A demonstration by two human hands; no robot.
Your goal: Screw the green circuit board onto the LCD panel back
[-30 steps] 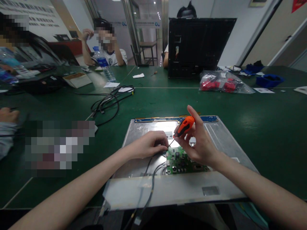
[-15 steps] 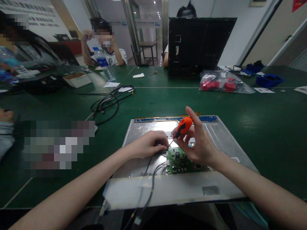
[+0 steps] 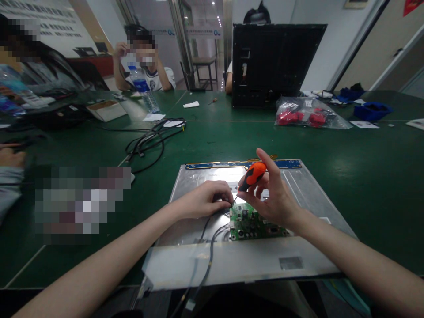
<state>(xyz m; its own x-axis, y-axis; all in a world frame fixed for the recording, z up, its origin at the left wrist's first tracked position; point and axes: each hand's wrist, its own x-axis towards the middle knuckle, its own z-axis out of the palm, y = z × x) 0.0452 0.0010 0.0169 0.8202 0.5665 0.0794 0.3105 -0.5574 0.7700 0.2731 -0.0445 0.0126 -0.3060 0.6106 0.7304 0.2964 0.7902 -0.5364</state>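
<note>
An orange and black screwdriver (image 3: pixel 253 175) is held in my right hand (image 3: pixel 276 201), tilted, its thin shaft pointing down-left at the upper left corner of a green circuit board (image 3: pixel 247 221). My right index finger is raised beside the handle's end. My left hand (image 3: pixel 212 198) is closed at that same corner, thumb and fingertips together by the screwdriver tip; whatever they pinch is too small or hidden to see. Beneath lies a silver display panel (image 3: pixel 308 194) with a blue strip board (image 3: pixel 215 165) along its far edge. Dark cables (image 3: pixel 212 251) run from the board over the panel's near edge.
Coiled black cables (image 3: pixel 155 137) lie on the green table (image 3: pixel 218 141) beyond my left hand. Farther back stand a black monitor housing (image 3: pixel 274 62), a plastic bag with red items (image 3: pixel 308 115) and a water bottle (image 3: pixel 144 90). Other people sit at the left and far side.
The screwdriver handle has turned slightly in my right hand, which has barely shifted. My left hand stays in place. At the far left, another person's hand has moved further into view.
</note>
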